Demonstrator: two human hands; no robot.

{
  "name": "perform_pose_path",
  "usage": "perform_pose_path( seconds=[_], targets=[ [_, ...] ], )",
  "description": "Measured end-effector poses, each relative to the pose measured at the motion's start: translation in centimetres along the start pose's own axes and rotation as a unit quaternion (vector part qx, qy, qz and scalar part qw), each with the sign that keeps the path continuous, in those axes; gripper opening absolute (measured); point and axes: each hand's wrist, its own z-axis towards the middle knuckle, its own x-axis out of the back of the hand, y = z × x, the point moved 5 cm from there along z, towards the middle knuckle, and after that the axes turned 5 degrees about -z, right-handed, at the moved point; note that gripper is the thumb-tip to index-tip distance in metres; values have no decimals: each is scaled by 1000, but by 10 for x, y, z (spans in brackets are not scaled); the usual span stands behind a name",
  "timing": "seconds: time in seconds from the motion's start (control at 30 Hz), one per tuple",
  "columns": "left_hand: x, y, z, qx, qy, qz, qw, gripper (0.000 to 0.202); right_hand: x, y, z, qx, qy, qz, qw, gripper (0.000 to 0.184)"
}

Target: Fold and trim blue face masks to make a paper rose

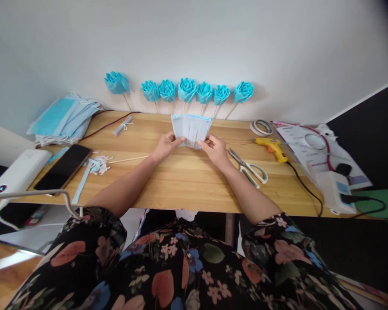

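Observation:
A pale blue and white pleated face mask (pixel 191 127) is held up over the middle of the wooden table. My left hand (pixel 168 144) grips its lower left corner between thumb and fingers. On the other side, my right hand (pixel 215 148) pinches the lower right corner the same way. The mask's whitish side faces me, and no ear loops can be made out on it. Close to my right forearm lie scissors (pixel 247 165) with pale handles, their blades pointing toward that hand. A thin wooden stick (pixel 129 159) lies by my left forearm.
Several blue flowers on sticks (pixel 186 90) lean on the wall. Stacked face masks (pixel 64 118), a power bank (pixel 22 172), a phone (pixel 64 168) and mask scraps (pixel 100 164) are left. A yellow glue gun (pixel 271 147), tape roll (pixel 261 127) and power strip (pixel 336 191) are right.

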Motion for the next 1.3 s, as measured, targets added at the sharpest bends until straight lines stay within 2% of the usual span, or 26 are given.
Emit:
perform_pose_path(
  seconds=[0.2, 0.37, 0.47, 0.57, 0.67, 0.73, 0.8, 0.93, 1.03, 1.1, 1.2, 1.3],
  targets=[
    [2, -13, 3, 16, -32, 37, 999, 46, -4, 9, 1, -21, -8, -19, 1000, 32],
    [7, -21, 4, 21, 8, 44, 999, 40, -4, 3, -1, 6, -24, -35, 999, 37],
    [10, -20, 5, 11, 36, 32, 999, 36, -1, -6, -1, 41, -47, -114, 992, 41],
    [10, -16, 5, 5, 47, 28, 998, 35, 2, -20, 4, 89, -77, -249, 961, 40],
    [12, -13, 5, 2, 62, 35, 997, 35, 9, -32, 7, 129, -152, -355, 913, 33],
    [12, -11, 5, -6, 68, 43, 997, 34, 23, -35, 4, 131, -197, -395, 887, 32],
    [12, -10, 5, -14, 67, 47, 997, 31, 48, -33, -7, 101, -214, -426, 873, 37],
    [10, -10, 5, -20, 70, 56, 996, 27, 104, -15, -50, 30, -198, -474, 858, 44],
    [9, -11, 5, -20, 71, 50, 996, 28, 131, 6, -88, -23, -174, -474, 863, 46],
    [8, -11, 5, -19, 66, 50, 996, 27, 136, 15, -108, -31, -141, -458, 877, 47],
    [7, -10, 4, -18, 59, 61, 996, 27, 130, 17, -124, -45, -57, -455, 888, 44],
    [6, -8, 3, -14, 58, 65, 996, 29, 119, 13, -129, -83, 34, -466, 880, 39]
  ],
)
